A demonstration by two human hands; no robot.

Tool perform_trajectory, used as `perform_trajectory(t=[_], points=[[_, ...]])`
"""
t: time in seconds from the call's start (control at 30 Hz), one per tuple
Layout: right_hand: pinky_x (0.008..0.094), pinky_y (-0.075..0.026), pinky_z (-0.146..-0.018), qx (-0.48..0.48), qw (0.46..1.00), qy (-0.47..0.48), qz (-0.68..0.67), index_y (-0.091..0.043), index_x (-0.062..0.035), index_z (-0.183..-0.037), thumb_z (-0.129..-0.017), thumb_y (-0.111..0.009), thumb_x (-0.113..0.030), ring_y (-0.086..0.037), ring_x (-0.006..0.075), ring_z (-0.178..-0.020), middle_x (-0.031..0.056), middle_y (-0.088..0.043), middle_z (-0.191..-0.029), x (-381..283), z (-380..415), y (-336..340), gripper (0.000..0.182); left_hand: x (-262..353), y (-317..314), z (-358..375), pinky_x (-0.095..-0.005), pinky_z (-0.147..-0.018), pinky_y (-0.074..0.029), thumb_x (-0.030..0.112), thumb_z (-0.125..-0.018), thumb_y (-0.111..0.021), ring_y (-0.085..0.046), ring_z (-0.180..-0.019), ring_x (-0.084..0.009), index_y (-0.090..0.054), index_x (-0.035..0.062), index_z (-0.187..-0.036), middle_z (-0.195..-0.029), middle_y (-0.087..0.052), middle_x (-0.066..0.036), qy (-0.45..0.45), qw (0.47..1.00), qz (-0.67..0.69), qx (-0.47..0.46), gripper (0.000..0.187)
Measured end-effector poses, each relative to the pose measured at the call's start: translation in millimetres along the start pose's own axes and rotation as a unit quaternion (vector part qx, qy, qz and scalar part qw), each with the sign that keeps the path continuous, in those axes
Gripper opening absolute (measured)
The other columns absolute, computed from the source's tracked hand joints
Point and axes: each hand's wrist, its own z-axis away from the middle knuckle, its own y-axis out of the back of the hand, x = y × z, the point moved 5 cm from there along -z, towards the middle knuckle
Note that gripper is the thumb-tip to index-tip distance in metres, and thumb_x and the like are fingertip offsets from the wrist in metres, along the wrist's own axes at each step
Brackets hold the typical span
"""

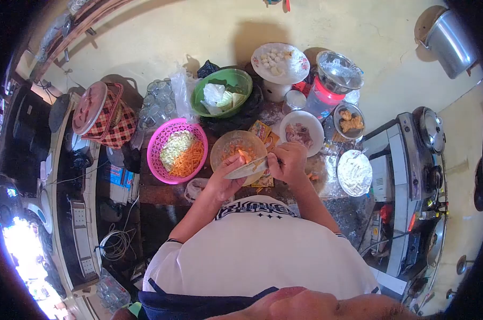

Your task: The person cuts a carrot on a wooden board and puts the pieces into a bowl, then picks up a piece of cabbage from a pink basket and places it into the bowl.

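My left hand [224, 181] is closed around a piece of carrot [245, 155], its orange end showing above the fingers. In my right hand [290, 161] is a knife [248, 169] with a broad blade that points left and lies against the carrot piece. Both hands are over the near side of a round, see-through bowl [218, 145] with orange carrot pieces in it. Left of the bowl stands a pink basket [152, 150] with shredded pale green vegetable and carrot strips. Beyond my right hand is a white bowl [317, 129] of raw meat.
A green basin [245, 80] holds cabbage and a plastic bag. Farther back are a plate [260, 55] of white pieces and a metal bowl [351, 80]. A floury white plate [354, 173] lies at right, near a stove [412, 144]. A checked basket [119, 125] stands left.
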Motion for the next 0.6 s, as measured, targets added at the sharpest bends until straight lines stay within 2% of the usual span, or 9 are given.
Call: perform_trajectory(t=[0.1, 0.17, 0.27, 0.37, 0.47, 0.6], points=[[0.039, -0.038, -0.048, -0.011, 1.0, -0.014, -0.006, -0.054, -0.0068, -0.053, -0.068, -0.057, -0.015, -0.051, 0.0274, -0.045, 0.0081, -0.05, -0.049, 4.2, 3.1, -1.2, 0.017, -3.0, 1.8, -1.3, -0.0212, -0.076, -0.051, 0.018, -0.089, -0.057, -0.06, -0.084, -0.0089, -0.059, 0.0072, -0.096, -0.091, -0.063, -0.001, 0.004, 1.0, 0.012, 0.025, 0.013], [0.039, -0.037, -0.046, -0.001, 1.0, -0.001, -0.002, -0.053, -0.01, -0.053, -0.068, -0.059, -0.018, -0.049, 0.0266, -0.043, 0.0066, -0.047, -0.048, 2.6, 2.7, -0.6, 0.018, -3.0, -0.5, -1.1, -0.02, -0.075, -0.051, 0.018, -0.089, -0.056, -0.061, -0.084, -0.0086, -0.059, 0.0069, -0.097, -0.091, -0.063, -0.002, -0.005, 0.999, -0.007, 0.043, 0.014], [0.0392, -0.036, -0.045, 0.004, 1.0, -0.01, -0.002, -0.053, -0.01, -0.052, -0.068, -0.059, -0.017, -0.048, 0.0263, -0.042, 0.0066, -0.047, -0.047, 5.9, 3.1, -0.2, 0.018, -7.8, 14.8, -4.3, -0.019, -0.071, -0.054, 0.024, -0.09, -0.054, -0.062, -0.084, -0.0123, -0.055, 0.0056, -0.106, -0.101, -0.061, -0.005, 0.004, 1.0, 0.006, 0.028, 0.024], [0.0392, -0.037, -0.046, 0.0, 1.0, 0.001, -0.012, -0.054, -0.0097, -0.053, -0.067, -0.06, -0.017, -0.049, 0.0263, -0.042, 0.0065, -0.047, -0.047, 2.7, -1.1, 2.3, 0.017, -6.5, 6.2, -3.9, -0.0187, -0.072, -0.054, 0.023, -0.091, -0.053, -0.061, -0.086, -0.0125, -0.053, 0.0052, -0.108, -0.1, -0.061, -0.004, 0.01, 1.0, -0.002, 0.018, 0.024], [0.0381, -0.038, -0.047, -0.021, 1.0, -0.002, -0.005, -0.055, -0.0064, -0.055, -0.07, -0.057, -0.015, -0.051, 0.0273, -0.045, 0.0084, -0.05, -0.049, -4.9, -7.7, 4.4, 0.018, -8.7, -6.1, 0.1, -0.0205, -0.077, -0.052, 0.018, -0.09, -0.055, -0.061, -0.087, -0.0104, -0.056, 0.0051, -0.104, -0.097, -0.062, -0.004, 0.039, 0.997, 0.015, 0.067, 0.019], [0.0393, -0.039, -0.046, -0.002, 1.0, 0.001, -0.001, -0.054, -0.009, -0.053, -0.066, -0.06, -0.018, -0.051, 0.0267, -0.044, 0.0068, -0.049, -0.048, 0.1, -4.1, 2.0, 0.018, -7.6, -8.6, -2.1, -0.0201, -0.076, -0.052, 0.018, -0.09, -0.054, -0.061, -0.085, -0.0098, -0.056, 0.0055, -0.102, -0.096, -0.062, -0.003, 0.034, 0.998, 0.035, 0.043, 0.017]])
